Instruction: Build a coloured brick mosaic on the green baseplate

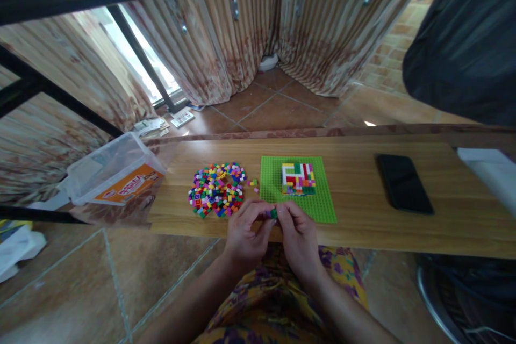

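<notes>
A: Where's the small green plastic brick [273, 213] sitting?
B: Between the left hand [248, 231] and the right hand [298, 234]; both are pinching it.
A: And the square lime-green studded plastic baseplate [270, 172]?
B: Lying just beyond, carrying the multicoloured plastic-brick block [298, 179]. Loose multicoloured plastic bricks [217, 192] are lying to its left.

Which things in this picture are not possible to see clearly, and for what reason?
All in the head view:
Small bricks: full shape and number covered by the left hand and right hand.
Brick pile: lower pieces hidden under upper ones.
Brick build: inner layers hidden by its top.
Orange label: lettering too small and blurred.
White object: cut off by the right edge.
</notes>
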A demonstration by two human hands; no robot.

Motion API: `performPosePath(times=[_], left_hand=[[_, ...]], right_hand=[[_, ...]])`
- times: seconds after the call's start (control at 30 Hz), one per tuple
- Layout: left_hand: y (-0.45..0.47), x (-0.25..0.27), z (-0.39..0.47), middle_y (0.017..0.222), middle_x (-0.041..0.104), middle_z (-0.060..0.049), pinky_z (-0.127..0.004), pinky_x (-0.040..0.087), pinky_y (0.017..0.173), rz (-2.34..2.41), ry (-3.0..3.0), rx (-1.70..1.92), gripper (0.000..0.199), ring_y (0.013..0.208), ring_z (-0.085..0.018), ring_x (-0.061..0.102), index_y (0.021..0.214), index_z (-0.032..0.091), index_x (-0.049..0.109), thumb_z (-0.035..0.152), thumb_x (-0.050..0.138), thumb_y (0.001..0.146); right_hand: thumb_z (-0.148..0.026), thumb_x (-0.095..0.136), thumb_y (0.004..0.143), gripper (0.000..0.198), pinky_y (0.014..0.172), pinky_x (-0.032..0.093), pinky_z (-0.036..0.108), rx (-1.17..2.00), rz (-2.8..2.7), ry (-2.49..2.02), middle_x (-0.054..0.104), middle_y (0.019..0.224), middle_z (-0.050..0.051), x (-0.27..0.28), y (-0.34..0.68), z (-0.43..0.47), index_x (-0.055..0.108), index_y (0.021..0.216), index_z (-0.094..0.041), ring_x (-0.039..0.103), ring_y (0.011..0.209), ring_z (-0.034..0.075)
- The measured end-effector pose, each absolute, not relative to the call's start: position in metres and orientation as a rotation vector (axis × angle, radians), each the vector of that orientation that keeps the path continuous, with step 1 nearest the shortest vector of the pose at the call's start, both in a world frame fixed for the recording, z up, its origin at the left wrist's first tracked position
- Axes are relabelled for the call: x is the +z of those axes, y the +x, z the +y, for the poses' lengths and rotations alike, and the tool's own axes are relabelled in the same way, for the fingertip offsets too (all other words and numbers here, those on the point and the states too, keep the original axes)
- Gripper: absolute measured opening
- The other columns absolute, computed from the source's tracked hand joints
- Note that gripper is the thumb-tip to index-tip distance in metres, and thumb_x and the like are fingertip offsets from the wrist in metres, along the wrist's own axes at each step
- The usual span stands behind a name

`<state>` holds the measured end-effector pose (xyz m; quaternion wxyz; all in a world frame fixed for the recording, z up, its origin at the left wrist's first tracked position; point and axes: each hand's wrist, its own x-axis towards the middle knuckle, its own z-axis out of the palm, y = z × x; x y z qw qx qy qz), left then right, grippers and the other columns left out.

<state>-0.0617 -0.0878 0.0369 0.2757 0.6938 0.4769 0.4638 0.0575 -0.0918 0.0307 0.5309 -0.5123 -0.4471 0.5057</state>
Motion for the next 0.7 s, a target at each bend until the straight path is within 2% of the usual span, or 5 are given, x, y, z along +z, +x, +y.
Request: performPosePath(times=[0.23,0.47,0.7], left_hand=[[-0.0608,0.0333,-0.0953,0.088,0.065,-0.004,-0.023,0.054,0.068,1.366,1.723,1.198,0.01,0.078,-0.014,0.063,0.091,0.019,0.066,0.017,0.062,0.083],[-0.0633,0.0293,-0.0937,0.087,0.064,-0.004,-0.024,0.054,0.069,1.339,1.678,1.186,0.01,0.078,-0.015,0.064,0.09,0.019,0.066,0.016,0.064,0.08],[-0.0659,0.0301,-0.0937,0.088,0.067,-0.004,-0.024,0.054,0.071,1.336,1.803,1.166,0.012,0.079,-0.014,0.064,0.09,0.019,0.068,0.014,0.062,0.081]], right_hand=[[-0.044,0.05,0.09,0.032,0.054,0.033,0.024,1.2,-1.028,-1.279,0.052,0.064,-0.003,0.0261,0.0543,-0.0945,0.057,0.069,-0.021,0.043,0.059,0.011],[-0.057,0.056,0.08,0.038,0.044,0.024,0.022,1.503,-0.669,-1.216,0.04,0.056,-0.006,0.0232,0.0535,-0.0889,0.055,0.07,-0.02,0.03,0.048,0.009],[-0.048,0.055,0.086,0.035,0.058,0.036,0.024,1.287,-0.918,-1.262,0.046,0.062,-0.004,0.0221,0.0513,-0.0902,0.052,0.065,-0.021,0.042,0.061,0.011]])
